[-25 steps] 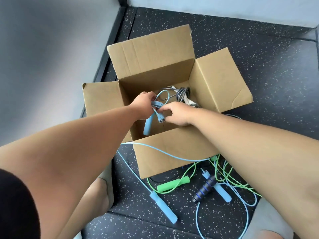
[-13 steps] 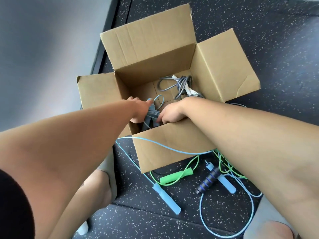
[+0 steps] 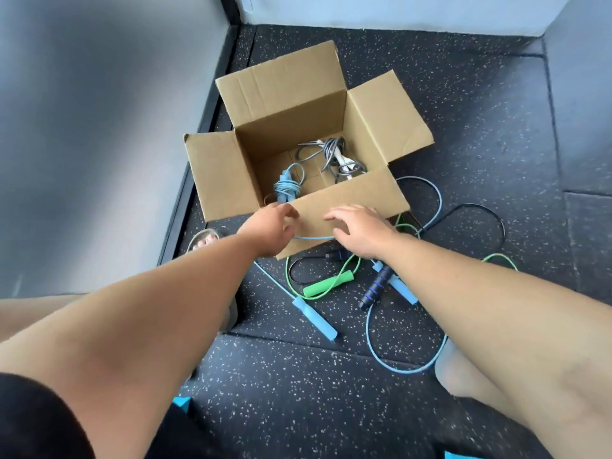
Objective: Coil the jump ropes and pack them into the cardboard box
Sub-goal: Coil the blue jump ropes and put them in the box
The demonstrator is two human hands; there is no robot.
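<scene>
An open cardboard box stands on the dark floor with its flaps spread. Inside lie a coiled light-blue jump rope at the near left and a coiled grey rope with white handles at the right. My left hand and my right hand hover over the box's near flap, fingers apart, holding nothing. On the floor in front lie a loose light-blue rope with a blue handle, a green rope with a green handle and a black rope with a dark ribbed handle, all tangled.
A grey wall runs along the left, close to the box, and another wall closes the far side. My foot in a sandal rests left of the box. My right knee is by the loose blue rope loop.
Both hands let go of the coiled light-blue rope inside the box and drew back out over the near flap. The coil now lies in the box.
</scene>
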